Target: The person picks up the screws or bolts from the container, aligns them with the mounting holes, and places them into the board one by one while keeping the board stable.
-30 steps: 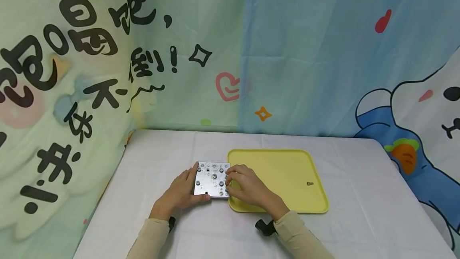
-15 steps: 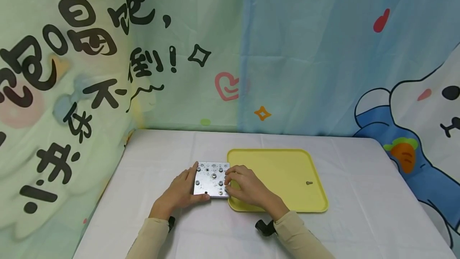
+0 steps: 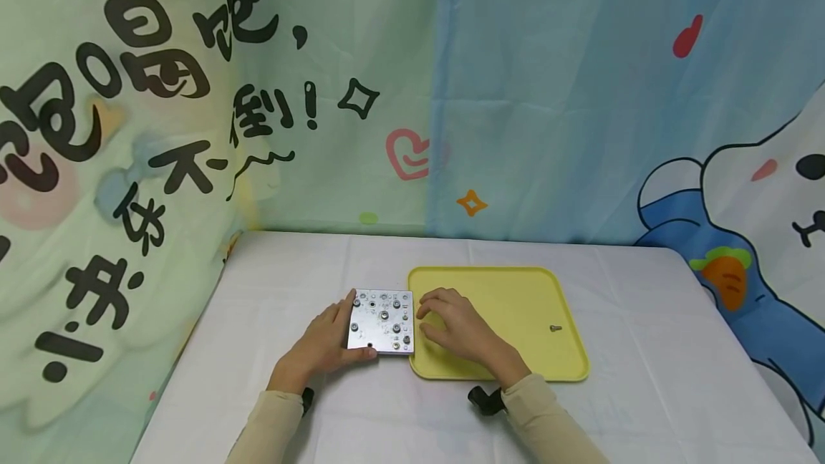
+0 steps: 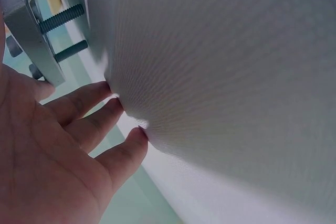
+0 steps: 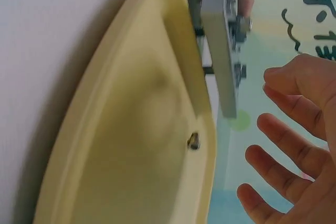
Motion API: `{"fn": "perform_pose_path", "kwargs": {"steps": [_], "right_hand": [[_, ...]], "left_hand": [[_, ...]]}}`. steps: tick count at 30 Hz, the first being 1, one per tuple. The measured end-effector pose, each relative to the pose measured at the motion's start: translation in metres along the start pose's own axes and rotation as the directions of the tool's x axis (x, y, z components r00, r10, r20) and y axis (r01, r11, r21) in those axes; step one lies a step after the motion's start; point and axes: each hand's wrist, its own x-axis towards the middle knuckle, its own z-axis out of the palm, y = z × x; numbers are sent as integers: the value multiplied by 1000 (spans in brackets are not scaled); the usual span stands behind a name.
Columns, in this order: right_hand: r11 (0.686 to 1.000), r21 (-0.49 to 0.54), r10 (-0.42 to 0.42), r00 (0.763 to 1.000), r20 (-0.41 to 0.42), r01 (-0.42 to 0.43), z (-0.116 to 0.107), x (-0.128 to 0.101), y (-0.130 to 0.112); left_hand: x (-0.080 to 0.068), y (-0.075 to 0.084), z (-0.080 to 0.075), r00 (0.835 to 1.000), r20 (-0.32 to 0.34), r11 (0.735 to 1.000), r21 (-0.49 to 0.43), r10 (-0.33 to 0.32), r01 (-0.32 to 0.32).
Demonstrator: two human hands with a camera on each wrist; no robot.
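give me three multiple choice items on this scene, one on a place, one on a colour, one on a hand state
1. Where does the loose screw lie?
A. on the plate
B. in the tray
C. on the cloth

2. What colour is the tray?
A. yellow
B. blue
C. white

3. What is the right hand doing?
A. pinching a screw
B. gripping the plate
C. hovering open, holding nothing

Answers:
1. B: the head view shows the screw alone on the tray floor, right of the right hand.
2. A: its rim and floor are yellow.
3. C: the right wrist view shows spread fingers clear of the plate, while the left hand holds the plate's left edge.
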Motion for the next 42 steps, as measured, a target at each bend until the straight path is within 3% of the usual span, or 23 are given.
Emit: {"fn": "perform_pose_path", "kwargs": {"steps": [6,21,42], "right_hand": [[993,-3,115,993,-13,-115,-2,1,16],[953,-38,300,954,19,-299,10,13,39],[933,-171,331,941,66,-316,13,25,32]], "left_hand": [[0,0,0,1000,9,1000,6,1,-1],[0,0,-1,1000,3,1000,1,-1,1],[-1,1,-1,1000,4,1000,13,-1,1]]}}
